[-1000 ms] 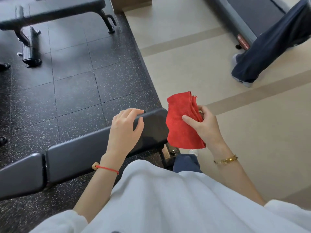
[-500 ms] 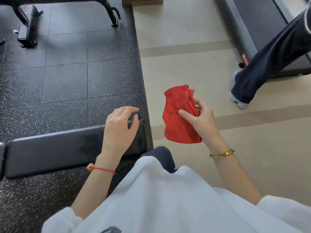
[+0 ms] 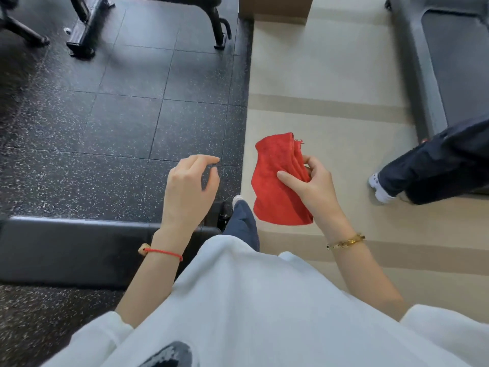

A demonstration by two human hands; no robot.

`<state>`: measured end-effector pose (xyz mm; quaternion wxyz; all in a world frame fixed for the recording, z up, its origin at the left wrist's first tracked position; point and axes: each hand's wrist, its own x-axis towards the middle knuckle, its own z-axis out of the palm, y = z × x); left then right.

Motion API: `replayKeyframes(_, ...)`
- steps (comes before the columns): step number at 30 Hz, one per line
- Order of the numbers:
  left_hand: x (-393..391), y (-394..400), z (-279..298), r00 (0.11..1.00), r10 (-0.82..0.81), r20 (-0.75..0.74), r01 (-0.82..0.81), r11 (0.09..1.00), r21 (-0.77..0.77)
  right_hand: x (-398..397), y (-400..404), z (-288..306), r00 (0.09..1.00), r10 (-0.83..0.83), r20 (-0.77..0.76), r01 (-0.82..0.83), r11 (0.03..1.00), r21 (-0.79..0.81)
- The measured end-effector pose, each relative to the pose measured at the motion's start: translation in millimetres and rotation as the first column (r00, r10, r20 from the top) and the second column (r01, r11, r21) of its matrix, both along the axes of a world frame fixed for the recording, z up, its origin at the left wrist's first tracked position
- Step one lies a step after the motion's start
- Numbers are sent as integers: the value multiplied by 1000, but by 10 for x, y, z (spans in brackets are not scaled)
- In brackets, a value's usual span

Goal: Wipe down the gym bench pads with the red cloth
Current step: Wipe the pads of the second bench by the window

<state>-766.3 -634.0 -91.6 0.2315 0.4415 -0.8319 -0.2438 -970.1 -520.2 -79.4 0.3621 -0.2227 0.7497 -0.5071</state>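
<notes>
The black bench pad (image 3: 79, 250) lies low across the left of the view, its right end under my left forearm. My left hand (image 3: 189, 190) hovers above that end with loosely curled fingers and holds nothing. My right hand (image 3: 311, 185) pinches the folded red cloth (image 3: 275, 186), which hangs in the air over the beige floor, to the right of the pad and apart from it.
Another bench's black legs (image 3: 84, 25) stand at the top left on the speckled rubber floor. A treadmill (image 3: 444, 62) runs along the right, and another person's leg and white shoe (image 3: 381, 189) stand by it. A brown box (image 3: 275, 9) sits at the top.
My left hand has lifted off the end of the bench pad and now hovers free. The view has swung so the pad lies lower; the other person's leg has stepped closer.
</notes>
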Motion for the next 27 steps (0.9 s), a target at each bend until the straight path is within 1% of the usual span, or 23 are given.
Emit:
replayKeyframes(6,-599,-1163,182,996,85,-8,-85,996,-20,-669,-1393,102,995,99,-3,-99,994,-55)
replayKeyframes(11,-894,-2005,308,989,146,12,-145,989,-42,-993,-2401,184,986,168,18,-165,979,-117)
replayKeyframes(19,-1312,-3348,272,970,239,37,-237,970,-48,-1462,-3930,131,964,262,32,-255,956,-147)
replayKeyframes(24,-1690,-4337,341,956,288,49,-286,957,-43,-1864,-5075,163,945,320,61,-307,937,-164)
replayKeyframes(27,-1913,-4999,457,942,335,29,-333,942,-48,-2123,-5837,280,931,365,31,-355,920,-169)
